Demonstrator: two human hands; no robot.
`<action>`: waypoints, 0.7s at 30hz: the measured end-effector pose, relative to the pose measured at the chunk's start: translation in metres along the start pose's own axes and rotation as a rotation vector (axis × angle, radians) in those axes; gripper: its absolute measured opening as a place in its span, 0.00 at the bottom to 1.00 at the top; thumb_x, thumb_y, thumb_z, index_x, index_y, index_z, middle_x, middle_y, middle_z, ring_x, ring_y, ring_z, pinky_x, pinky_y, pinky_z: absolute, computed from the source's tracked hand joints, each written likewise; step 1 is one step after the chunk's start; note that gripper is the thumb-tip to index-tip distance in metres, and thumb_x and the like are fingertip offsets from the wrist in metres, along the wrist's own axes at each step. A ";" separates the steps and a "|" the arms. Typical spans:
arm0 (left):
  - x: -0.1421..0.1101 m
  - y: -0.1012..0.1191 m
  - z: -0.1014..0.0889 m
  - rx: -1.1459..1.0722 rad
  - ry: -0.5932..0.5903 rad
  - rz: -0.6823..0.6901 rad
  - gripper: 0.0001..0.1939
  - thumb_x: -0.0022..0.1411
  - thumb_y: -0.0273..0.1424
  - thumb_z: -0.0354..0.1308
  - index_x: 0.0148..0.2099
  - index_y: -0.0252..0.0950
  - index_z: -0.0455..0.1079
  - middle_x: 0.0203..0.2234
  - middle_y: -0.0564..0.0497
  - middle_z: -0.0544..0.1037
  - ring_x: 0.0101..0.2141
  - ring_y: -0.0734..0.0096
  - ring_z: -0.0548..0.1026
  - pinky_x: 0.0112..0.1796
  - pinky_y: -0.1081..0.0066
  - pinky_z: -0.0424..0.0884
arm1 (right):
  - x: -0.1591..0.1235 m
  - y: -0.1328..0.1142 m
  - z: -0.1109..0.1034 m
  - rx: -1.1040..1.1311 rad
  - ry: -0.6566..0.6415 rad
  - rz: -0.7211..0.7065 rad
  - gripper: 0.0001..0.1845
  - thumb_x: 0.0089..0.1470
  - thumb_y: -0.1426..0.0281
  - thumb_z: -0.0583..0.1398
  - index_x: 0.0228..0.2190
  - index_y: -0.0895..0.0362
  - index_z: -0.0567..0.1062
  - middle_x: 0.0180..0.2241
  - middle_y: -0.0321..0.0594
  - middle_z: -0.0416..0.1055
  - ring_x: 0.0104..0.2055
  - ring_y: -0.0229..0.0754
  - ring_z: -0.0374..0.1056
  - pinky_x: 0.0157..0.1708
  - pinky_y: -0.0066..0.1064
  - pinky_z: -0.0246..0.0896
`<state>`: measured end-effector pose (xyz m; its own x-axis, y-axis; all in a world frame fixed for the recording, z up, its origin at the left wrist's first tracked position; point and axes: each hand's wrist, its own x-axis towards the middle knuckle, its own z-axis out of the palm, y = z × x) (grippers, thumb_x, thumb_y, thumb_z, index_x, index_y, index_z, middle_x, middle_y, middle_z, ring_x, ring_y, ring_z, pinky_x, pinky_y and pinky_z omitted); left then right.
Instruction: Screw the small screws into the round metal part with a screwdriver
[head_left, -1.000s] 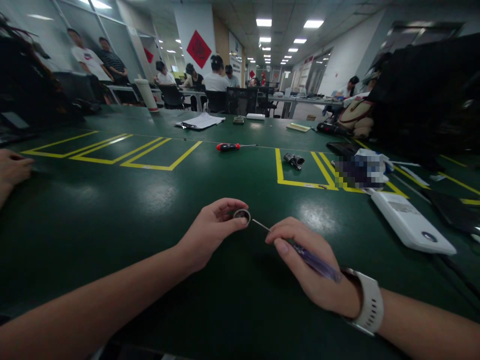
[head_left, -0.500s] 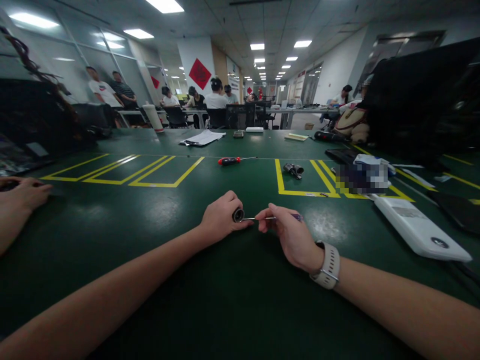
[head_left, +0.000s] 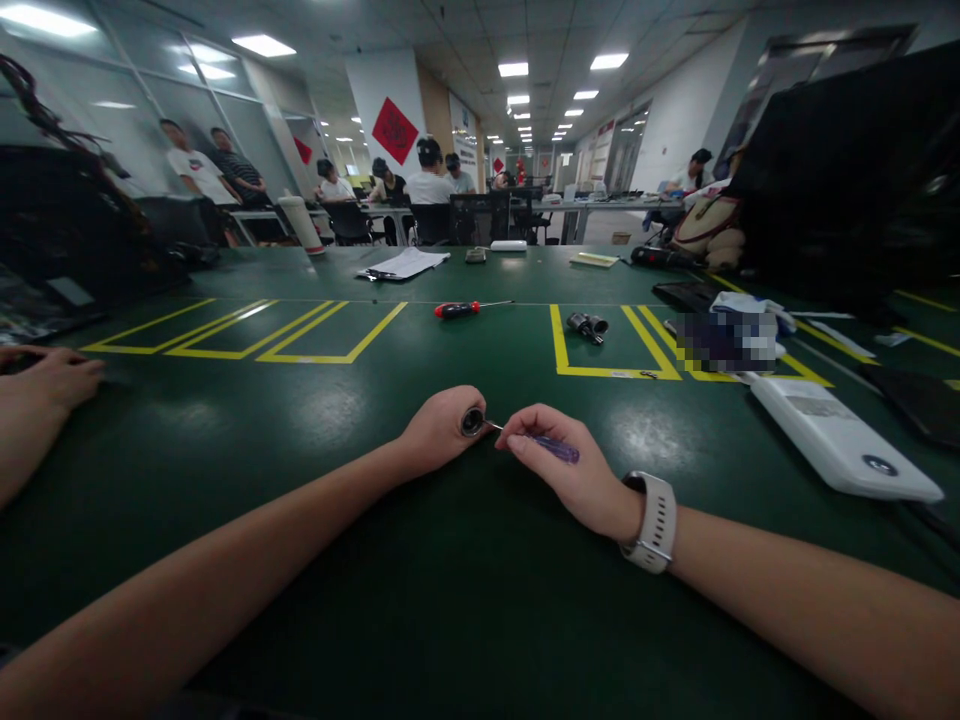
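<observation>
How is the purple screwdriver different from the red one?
The purple screwdriver is in the right hand; the red screwdriver lies on the table. The purple one's handle is purple; the red one's is red and black. The purple one's shaft points toward the left hand, while the red one's points away to the right. Both have thin shafts.
</observation>
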<state>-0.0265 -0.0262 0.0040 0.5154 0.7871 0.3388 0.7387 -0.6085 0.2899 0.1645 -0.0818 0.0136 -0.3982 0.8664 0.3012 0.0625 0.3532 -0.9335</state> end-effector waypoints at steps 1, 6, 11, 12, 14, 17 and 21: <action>-0.001 -0.001 0.001 0.009 0.007 0.036 0.07 0.54 0.28 0.54 0.27 0.36 0.59 0.22 0.55 0.65 0.25 0.73 0.64 0.26 0.73 0.58 | 0.000 -0.001 0.001 -0.018 -0.005 -0.009 0.06 0.53 0.69 0.56 0.34 0.57 0.72 0.34 0.39 0.71 0.37 0.41 0.67 0.38 0.36 0.61; -0.004 -0.004 0.002 0.050 0.040 0.153 0.04 0.55 0.24 0.52 0.29 0.35 0.60 0.23 0.54 0.65 0.25 0.73 0.65 0.27 0.73 0.59 | -0.001 0.000 0.003 -0.044 0.015 0.002 0.08 0.54 0.70 0.54 0.32 0.57 0.73 0.33 0.39 0.72 0.37 0.41 0.67 0.40 0.37 0.61; -0.005 -0.005 0.001 0.003 0.053 0.196 0.04 0.54 0.22 0.51 0.29 0.35 0.61 0.23 0.53 0.67 0.26 0.73 0.66 0.28 0.73 0.61 | 0.004 0.008 0.001 0.257 -0.010 0.087 0.10 0.54 0.70 0.54 0.31 0.58 0.75 0.31 0.40 0.73 0.36 0.41 0.68 0.40 0.37 0.61; -0.005 -0.005 0.000 -0.014 0.051 0.205 0.04 0.54 0.22 0.51 0.29 0.35 0.61 0.23 0.53 0.67 0.26 0.73 0.66 0.28 0.72 0.62 | 0.005 0.010 0.001 0.336 -0.007 0.115 0.10 0.54 0.70 0.54 0.30 0.58 0.75 0.31 0.40 0.73 0.35 0.40 0.68 0.39 0.37 0.61; -0.004 -0.006 0.001 -0.045 0.052 0.213 0.04 0.54 0.23 0.51 0.29 0.35 0.61 0.23 0.53 0.67 0.26 0.73 0.66 0.29 0.73 0.62 | 0.006 0.013 0.001 0.452 0.005 0.169 0.10 0.53 0.70 0.54 0.30 0.59 0.75 0.31 0.41 0.74 0.34 0.40 0.68 0.37 0.36 0.60; -0.004 -0.008 0.002 -0.076 0.059 0.196 0.04 0.55 0.24 0.51 0.28 0.35 0.60 0.23 0.54 0.67 0.26 0.74 0.66 0.28 0.73 0.62 | 0.007 0.013 0.002 0.515 0.026 0.217 0.09 0.52 0.70 0.55 0.30 0.59 0.75 0.31 0.42 0.74 0.33 0.40 0.67 0.36 0.36 0.60; -0.004 -0.005 0.001 0.001 0.046 0.137 0.03 0.54 0.24 0.51 0.29 0.35 0.61 0.24 0.52 0.68 0.26 0.73 0.67 0.29 0.72 0.62 | 0.003 0.007 0.003 0.328 0.050 0.148 0.10 0.54 0.69 0.54 0.31 0.58 0.75 0.32 0.41 0.73 0.35 0.40 0.67 0.37 0.36 0.60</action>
<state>-0.0320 -0.0265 0.0002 0.5905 0.6915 0.4161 0.6634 -0.7095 0.2377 0.1608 -0.0777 0.0079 -0.3613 0.9187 0.1596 -0.1838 0.0976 -0.9781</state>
